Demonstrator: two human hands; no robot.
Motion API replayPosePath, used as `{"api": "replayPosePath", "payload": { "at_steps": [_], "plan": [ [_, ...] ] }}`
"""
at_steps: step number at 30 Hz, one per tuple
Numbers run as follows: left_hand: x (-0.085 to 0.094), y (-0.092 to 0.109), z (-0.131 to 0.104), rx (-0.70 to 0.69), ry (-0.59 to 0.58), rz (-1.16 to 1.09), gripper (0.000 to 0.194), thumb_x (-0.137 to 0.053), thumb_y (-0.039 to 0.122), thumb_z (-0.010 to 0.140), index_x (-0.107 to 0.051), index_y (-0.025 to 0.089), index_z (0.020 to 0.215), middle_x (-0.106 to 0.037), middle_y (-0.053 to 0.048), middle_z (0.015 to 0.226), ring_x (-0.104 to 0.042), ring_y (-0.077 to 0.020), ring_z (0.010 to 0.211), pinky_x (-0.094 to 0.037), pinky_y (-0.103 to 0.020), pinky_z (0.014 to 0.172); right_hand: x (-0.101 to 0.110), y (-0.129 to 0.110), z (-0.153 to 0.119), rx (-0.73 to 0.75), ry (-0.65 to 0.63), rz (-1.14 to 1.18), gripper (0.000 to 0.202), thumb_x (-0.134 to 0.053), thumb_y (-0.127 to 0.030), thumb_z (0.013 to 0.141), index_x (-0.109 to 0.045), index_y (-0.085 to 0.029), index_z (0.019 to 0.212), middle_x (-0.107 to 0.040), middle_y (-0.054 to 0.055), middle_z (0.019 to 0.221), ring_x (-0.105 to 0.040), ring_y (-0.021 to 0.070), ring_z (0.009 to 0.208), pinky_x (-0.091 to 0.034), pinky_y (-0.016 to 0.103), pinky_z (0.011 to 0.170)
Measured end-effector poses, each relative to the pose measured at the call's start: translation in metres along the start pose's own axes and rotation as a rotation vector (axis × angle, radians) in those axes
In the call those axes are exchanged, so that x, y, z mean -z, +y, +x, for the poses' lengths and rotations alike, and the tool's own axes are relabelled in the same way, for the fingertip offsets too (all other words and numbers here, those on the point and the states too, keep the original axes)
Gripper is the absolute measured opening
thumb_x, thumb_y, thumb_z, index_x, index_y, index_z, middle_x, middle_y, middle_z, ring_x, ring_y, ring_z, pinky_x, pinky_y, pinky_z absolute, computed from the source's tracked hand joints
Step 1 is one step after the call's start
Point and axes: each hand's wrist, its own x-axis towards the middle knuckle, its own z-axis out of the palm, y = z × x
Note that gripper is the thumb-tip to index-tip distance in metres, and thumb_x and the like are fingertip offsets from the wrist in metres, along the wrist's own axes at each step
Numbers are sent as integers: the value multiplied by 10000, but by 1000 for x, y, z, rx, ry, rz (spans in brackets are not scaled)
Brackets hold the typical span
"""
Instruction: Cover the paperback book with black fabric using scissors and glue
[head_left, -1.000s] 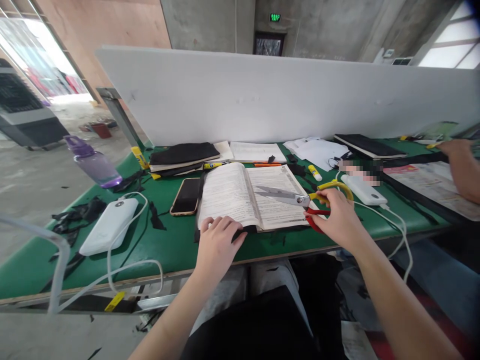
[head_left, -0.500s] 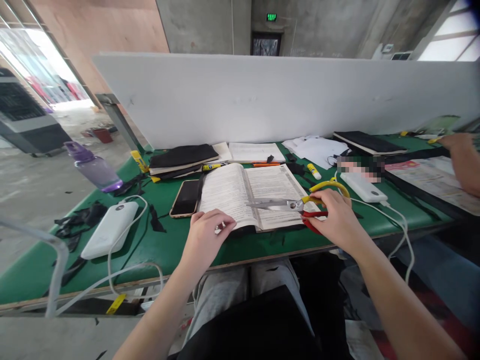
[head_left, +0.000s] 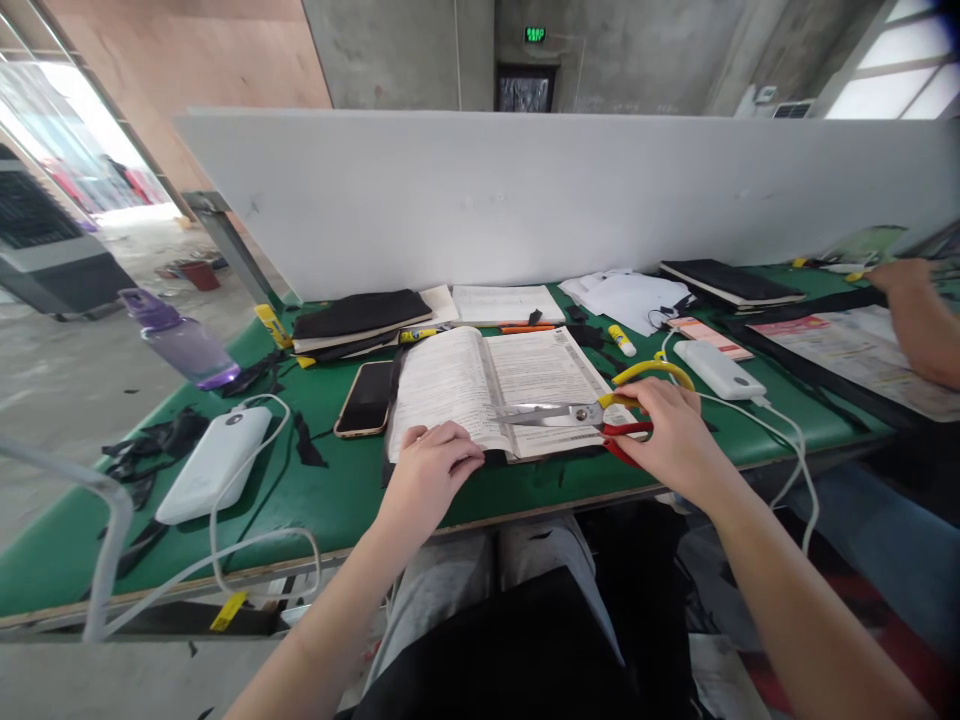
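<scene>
Yellow-and-red-handled steel scissors [head_left: 580, 415], gripped by right hand [head_left: 675, 428], point left across open white-paged book [head_left: 441, 382]; tips near left hand [head_left: 429, 468] at book's near edge, can't tell if pinching.

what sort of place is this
Probably a workshop or makeshift workspace in an unfinished or industrial building, judging by the bare concrete wall, the green exit sign and the long green table.

Rough workshop-like hall, bare concrete wall [head_left: 405, 55], lit exit sign [head_left: 535, 34], long green worktable [head_left: 352, 485], white partition board [head_left: 525, 190]
</scene>
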Motion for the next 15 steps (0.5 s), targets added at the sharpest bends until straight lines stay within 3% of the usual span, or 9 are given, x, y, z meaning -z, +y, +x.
{"api": "replayPosePath", "payload": {
  "at_steps": [5,11,15],
  "plan": [
    [17,-2,9,89,-45,-147,154,-561,334,857,-669,245,793,-700,32,883,-609,-140,821,-321,-360,854,-1,5,3,69,-39,10,338,-583,-249,751,-500,-256,1079,-604,49,1055,-543,276,1037,-288,444,954],
    [27,-4,14,149,-63,-145,167,-580,384,834,-682,263,783,-731,50,837,-603,-131,709,-318,-365,893,-5,2,6,78,-153,39,313,-588,-256,744,-469,-246,1033,-609,30,1002,-557,238,935,-305,421,894],
    [30,-3,16,147,-95,-123,159,-579,380,833,-683,268,786,-728,57,834,-599,-129,707,-303,-371,904,-9,-3,4,122,-169,-19,429,-654,-377,707,-446,-224,1049,-586,60,1058,-538,274,993,-299,445,907]
  ]
}}
